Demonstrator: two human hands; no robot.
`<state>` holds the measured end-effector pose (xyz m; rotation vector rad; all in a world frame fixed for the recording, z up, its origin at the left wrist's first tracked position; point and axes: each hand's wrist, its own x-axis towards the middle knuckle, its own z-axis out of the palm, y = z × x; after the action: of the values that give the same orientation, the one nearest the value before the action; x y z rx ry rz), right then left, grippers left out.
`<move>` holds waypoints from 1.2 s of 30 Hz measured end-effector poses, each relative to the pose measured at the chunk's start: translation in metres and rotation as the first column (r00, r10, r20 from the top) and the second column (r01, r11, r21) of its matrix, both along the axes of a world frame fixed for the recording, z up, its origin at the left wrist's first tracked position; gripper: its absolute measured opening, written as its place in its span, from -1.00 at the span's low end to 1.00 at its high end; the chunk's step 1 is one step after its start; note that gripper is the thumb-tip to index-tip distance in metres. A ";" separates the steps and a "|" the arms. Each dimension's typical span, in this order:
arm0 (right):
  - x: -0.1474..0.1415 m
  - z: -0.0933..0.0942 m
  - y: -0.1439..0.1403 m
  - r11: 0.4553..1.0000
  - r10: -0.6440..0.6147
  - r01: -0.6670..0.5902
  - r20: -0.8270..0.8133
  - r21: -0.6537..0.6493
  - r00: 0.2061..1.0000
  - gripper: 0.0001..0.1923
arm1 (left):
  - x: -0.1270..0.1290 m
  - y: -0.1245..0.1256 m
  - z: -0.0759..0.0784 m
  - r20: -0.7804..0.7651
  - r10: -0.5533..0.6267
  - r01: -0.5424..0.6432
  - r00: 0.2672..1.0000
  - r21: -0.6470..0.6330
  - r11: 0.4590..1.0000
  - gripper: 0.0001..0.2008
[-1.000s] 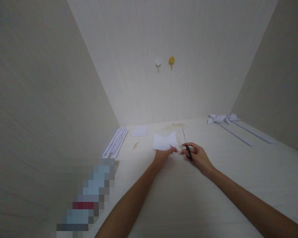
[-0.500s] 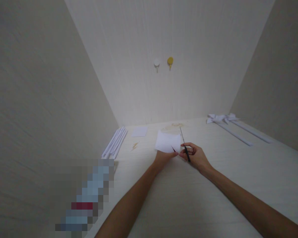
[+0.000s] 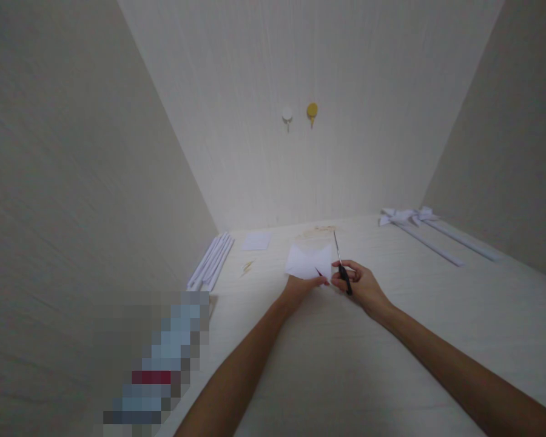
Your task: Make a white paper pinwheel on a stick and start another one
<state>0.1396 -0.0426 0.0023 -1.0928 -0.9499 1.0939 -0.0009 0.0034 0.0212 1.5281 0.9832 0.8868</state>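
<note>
My left hand [image 3: 304, 284] is closed on the lower edge of a white sheet of paper [image 3: 307, 260], which is raised and slightly curled. By its thumb a thin, dark-red pointed thing [image 3: 319, 273] lies across the paper; its kind is too small to make out. Just to the right, my right hand [image 3: 359, 282] grips black-handled scissors [image 3: 344, 277], seen nearly edge-on with the slim metal blades pointing away. The blade tips stand beside the paper's right edge, apart from it. Some fingers of both hands are hidden.
White paper tubes [image 3: 212, 261] lie at the left, near a flat paper square [image 3: 256, 241] and small yellowish sticks [image 3: 247, 266]. At the right, two paper rods with folded ends [image 3: 430, 240] rest on the white table [image 3: 368, 376]. A white hook [image 3: 287, 114] and a yellow hook [image 3: 312, 110] are on the wall.
My right hand and the scissors have shifted slightly right, away from the paper. The paper has tilted a little, and the dark-red thing shows more below my left thumb.
</note>
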 end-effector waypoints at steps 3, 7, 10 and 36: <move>0.000 0.002 0.000 1.000 0.006 -0.006 0.000 -0.006 1.000 -0.55 | 0.000 -0.001 0.000 0.013 0.042 -0.042 0.999 -0.016 0.999 -0.87; 0.000 0.003 0.000 1.000 -0.012 0.012 0.017 -0.005 1.000 -0.55 | 0.001 0.001 -0.005 0.099 0.053 -0.052 0.994 -0.018 0.998 -0.75; -0.001 0.003 0.000 1.000 -0.019 0.018 0.034 0.007 0.999 -0.55 | 0.002 0.004 -0.009 0.135 0.021 -0.019 0.991 -0.013 1.000 -0.74; -0.003 -0.004 0.002 0.996 -0.045 0.030 0.185 0.080 0.982 -0.56 | 0.013 -0.004 -0.008 0.061 -0.040 0.022 0.997 0.281 0.959 -0.78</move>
<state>0.1363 -0.0402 -0.0019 -1.1604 -1.1060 0.9282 0.0126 -0.0006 0.0135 1.7345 0.8078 1.0831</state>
